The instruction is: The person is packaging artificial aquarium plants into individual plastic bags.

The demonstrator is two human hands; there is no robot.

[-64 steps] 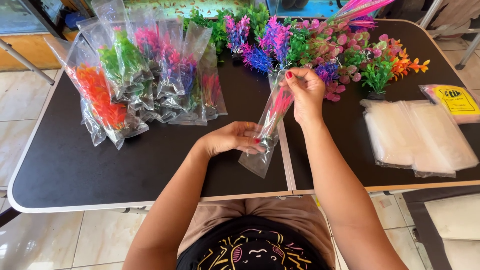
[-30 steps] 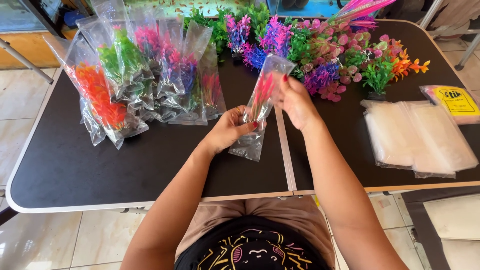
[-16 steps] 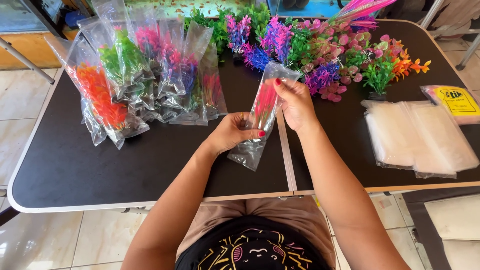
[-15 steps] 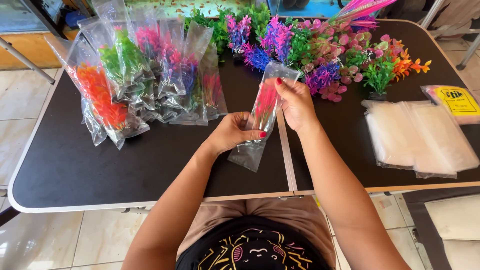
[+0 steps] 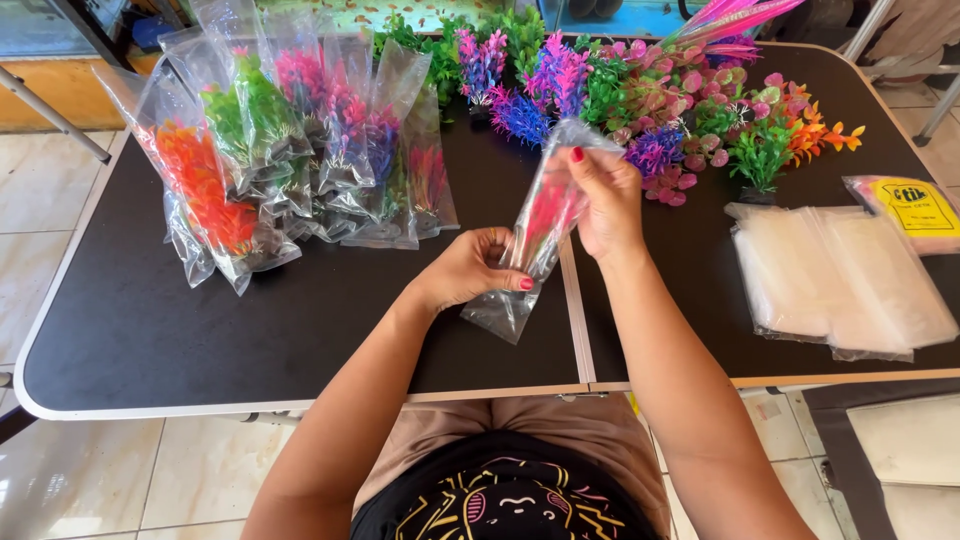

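Clear bag (image 5: 530,250) with pink plant: my left hand (image 5: 468,270) grips base, right hand (image 5: 605,200) pinches top; bagged pile (image 5: 290,160) at 10 o'clock, loose plants (image 5: 690,110) at 1 o'clock unbagged.

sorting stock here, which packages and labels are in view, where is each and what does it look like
Clear plastic bag with a pink plant: table centre, held by left hand and right hand.
Filled clear plastic bags with orange, green and pink plants: heaped at the table's left rear.
Stack of empty clear plastic bags: flat, right side.
Yellow rectangular label on a pinkish packet: far right edge.
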